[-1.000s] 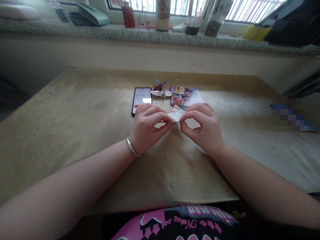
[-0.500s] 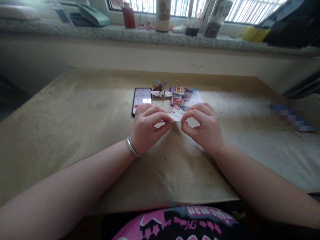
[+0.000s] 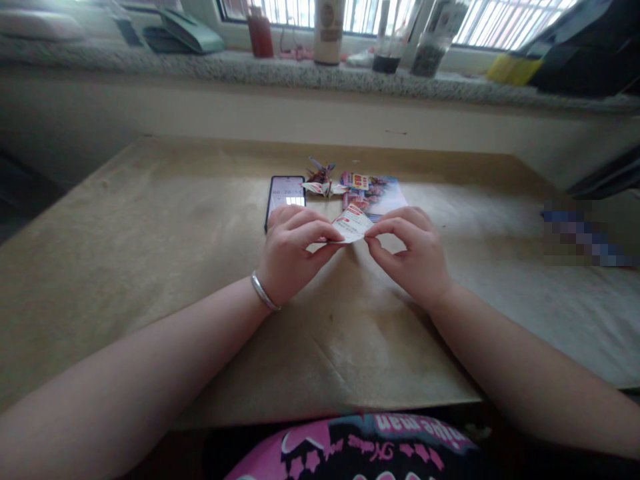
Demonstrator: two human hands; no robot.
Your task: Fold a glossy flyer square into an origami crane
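Observation:
Between my hands, just above the table, is a small piece of printed paper, white with red marks and apparently folded. My left hand pinches its left edge between thumb and fingers; a silver bangle circles that wrist. At the paper's right corner, the thumb and index finger of my right hand are pinched together. Behind my left hand lies a phone with a timer on its screen, partly covered by the fingers. Folded paper figures sit beyond the paper, beside a stack of colourful printed sheets.
The table has a tan cover. Against the window, the speckled sill carries a red bottle, a pale bottle, jars and a dark bag. A blurred-out blue item lies at the table's right.
The paper's printed face has tilted up and shows more of itself. My right hand has shifted slightly right, still at the paper's corner. My left hand keeps its pinch.

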